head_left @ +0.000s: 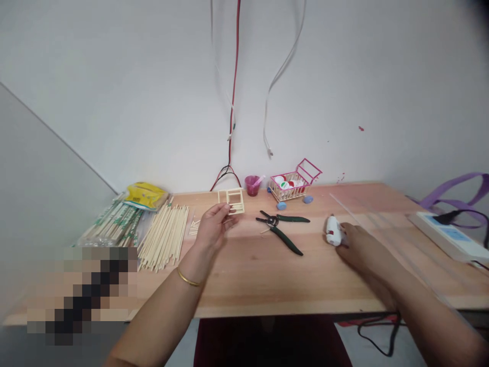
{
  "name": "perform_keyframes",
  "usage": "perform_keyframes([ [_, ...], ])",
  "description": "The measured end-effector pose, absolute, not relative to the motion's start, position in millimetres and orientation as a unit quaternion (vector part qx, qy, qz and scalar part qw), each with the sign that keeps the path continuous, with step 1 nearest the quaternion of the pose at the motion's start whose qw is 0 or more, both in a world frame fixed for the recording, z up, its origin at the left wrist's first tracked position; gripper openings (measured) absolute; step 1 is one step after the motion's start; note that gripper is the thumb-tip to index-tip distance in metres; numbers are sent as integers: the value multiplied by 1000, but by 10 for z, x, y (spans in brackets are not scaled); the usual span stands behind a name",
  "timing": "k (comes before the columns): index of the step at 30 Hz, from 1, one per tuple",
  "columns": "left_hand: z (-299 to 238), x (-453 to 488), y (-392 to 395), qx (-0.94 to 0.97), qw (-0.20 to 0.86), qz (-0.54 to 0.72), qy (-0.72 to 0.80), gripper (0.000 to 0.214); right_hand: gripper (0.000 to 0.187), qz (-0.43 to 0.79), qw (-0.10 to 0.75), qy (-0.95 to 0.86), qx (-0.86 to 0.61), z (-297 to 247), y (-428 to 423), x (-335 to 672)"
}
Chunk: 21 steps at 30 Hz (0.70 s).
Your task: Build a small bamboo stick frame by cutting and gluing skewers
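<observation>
My left hand (214,224) pinches the edge of a small frame built of thin wooden sticks (232,200), held just above the wooden table (267,275). My right hand (357,244) rests on the table with its fingers closed round the back of a small white glue gun (333,230). Green-handled pliers (282,228) lie open on the table between both hands.
Loose wooden sticks (164,235) and wrapped chopstick packs (114,224) lie at the left, with a yellow packet (145,194) behind. A pink cup (252,184) and a pink toy cart (292,184) stand by the wall. A power strip (446,234) sits at the right; cables hang down the wall.
</observation>
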<state>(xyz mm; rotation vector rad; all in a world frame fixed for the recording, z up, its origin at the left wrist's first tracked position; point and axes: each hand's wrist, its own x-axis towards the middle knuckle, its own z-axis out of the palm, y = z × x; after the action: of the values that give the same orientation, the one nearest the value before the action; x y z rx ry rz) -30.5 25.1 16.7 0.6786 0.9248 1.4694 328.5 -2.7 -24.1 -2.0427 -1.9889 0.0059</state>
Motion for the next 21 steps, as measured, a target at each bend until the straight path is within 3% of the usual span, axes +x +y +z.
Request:
perform_keyframes([
  [3,144,-266,222,296,603,629,391,30,19,10,158,-674,-722,-136,-61,3180],
  [5,122,-245,210,303,610,623,384,28,10,51,220,-650,-725,23,-108,3059],
  [8,87,-223,206,312,619,616,374,26,25,146,342,-636,-676,276,-147,2786],
  [12,64,-207,206,313,616,618,375,26,37,434,378,-673,-465,437,-44,2305],
  [16,75,-197,193,318,616,613,379,28,37,525,384,-678,-343,327,117,1861],
  [21,65,-162,182,320,618,611,376,27,39,579,380,-626,-359,65,145,1676],
])
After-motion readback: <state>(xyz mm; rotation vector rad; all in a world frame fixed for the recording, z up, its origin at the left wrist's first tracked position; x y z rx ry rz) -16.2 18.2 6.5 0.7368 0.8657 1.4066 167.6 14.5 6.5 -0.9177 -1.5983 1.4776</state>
